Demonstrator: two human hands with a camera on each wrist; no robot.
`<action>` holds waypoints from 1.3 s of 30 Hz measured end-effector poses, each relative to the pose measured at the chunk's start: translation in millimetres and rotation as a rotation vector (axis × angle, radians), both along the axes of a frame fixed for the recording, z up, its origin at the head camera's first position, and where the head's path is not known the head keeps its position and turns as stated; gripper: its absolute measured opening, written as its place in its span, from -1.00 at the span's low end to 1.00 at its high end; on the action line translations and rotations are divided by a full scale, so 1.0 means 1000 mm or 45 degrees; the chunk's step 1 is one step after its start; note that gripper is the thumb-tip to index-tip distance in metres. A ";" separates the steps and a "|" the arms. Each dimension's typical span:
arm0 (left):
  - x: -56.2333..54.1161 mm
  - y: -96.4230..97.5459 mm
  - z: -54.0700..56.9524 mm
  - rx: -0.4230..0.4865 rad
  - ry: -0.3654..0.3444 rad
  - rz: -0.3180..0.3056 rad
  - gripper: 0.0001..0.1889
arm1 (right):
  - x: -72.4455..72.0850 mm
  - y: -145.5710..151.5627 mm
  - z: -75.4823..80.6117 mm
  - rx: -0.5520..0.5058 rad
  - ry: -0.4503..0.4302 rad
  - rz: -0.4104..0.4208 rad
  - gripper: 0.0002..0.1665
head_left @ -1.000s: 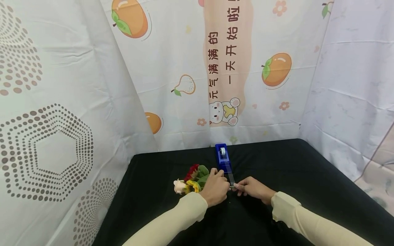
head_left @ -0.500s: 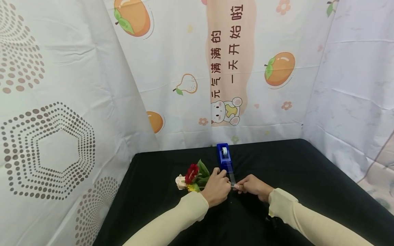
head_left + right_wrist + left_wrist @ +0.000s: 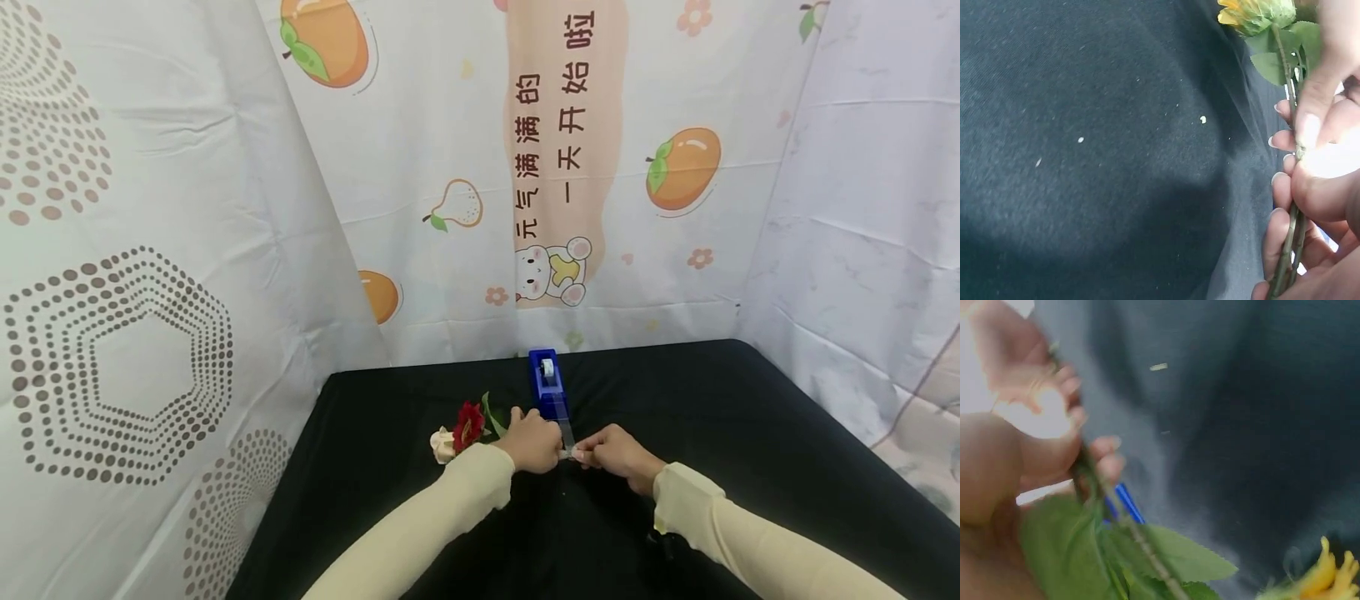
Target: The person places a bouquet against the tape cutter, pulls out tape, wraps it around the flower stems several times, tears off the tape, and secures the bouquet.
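Left hand [image 3: 532, 442] has rolled over since the last frame, and the red flower [image 3: 468, 427] turned with it, lower middle of the frame. It's gripping the bunch's stems [image 3: 1290, 244]; right hand [image 3: 617, 454] pinches them too, near clear tape [image 3: 567, 432] stretching from the blue dispenser [image 3: 545, 383]. Can't quite tell where the tape ends.

A bright-blue oblong tape dispenser [image 3: 550, 390] marks the middle. Left of the dispenser are a deep-red layered flower [image 3: 468, 425] and a cream-white rounded flower [image 3: 442, 446]; the wrist views add a yellow petalled flower [image 3: 1259, 14], smooth green leaves [image 3: 1188, 551] and slender green stems [image 3: 1286, 253]. Behind the dispenser, a white fabric curtain [image 3: 660, 283] bears orange fruit prints [image 3: 682, 169].
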State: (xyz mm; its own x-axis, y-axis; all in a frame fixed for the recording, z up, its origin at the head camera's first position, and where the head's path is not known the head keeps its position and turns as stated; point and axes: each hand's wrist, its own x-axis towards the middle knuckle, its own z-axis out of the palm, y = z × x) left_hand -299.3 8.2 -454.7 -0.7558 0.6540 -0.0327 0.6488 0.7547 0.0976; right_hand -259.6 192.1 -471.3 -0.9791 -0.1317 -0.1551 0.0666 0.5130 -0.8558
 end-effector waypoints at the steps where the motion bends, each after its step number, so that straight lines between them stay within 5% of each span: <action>1: -0.003 0.000 0.004 0.053 -0.131 0.045 -0.64 | 0.000 0.000 0.001 0.004 0.006 -0.002 -0.84; 3: -0.007 -0.001 0.013 0.128 -0.357 0.118 -0.62 | 0.001 0.001 0.001 0.023 0.020 0.000 -0.83; 6: -0.011 -0.003 0.022 0.154 -0.559 0.156 -0.62 | 0.003 0.001 0.002 0.057 0.052 0.019 -0.82; 9: -0.012 -0.002 0.025 0.155 -0.664 0.128 -0.63 | 0.004 0.001 0.002 0.079 0.085 0.019 -0.83; 12: -0.011 -0.003 0.023 0.170 -0.645 0.143 -0.66 | 0.004 0.001 0.000 0.107 0.119 0.026 -0.84; 21: -0.004 -0.001 0.002 0.184 -0.259 0.186 -0.69 | 0.002 0.003 -0.001 0.258 0.228 0.048 -0.91; 31: 0.012 -0.004 -0.014 -0.028 0.463 -0.030 -0.67 | 0.000 0.003 0.000 0.313 0.228 0.087 -0.81; 39: 0.017 -0.002 -0.021 -0.188 0.814 -0.107 -0.75 | -0.005 0.004 0.002 0.320 0.147 0.210 -0.68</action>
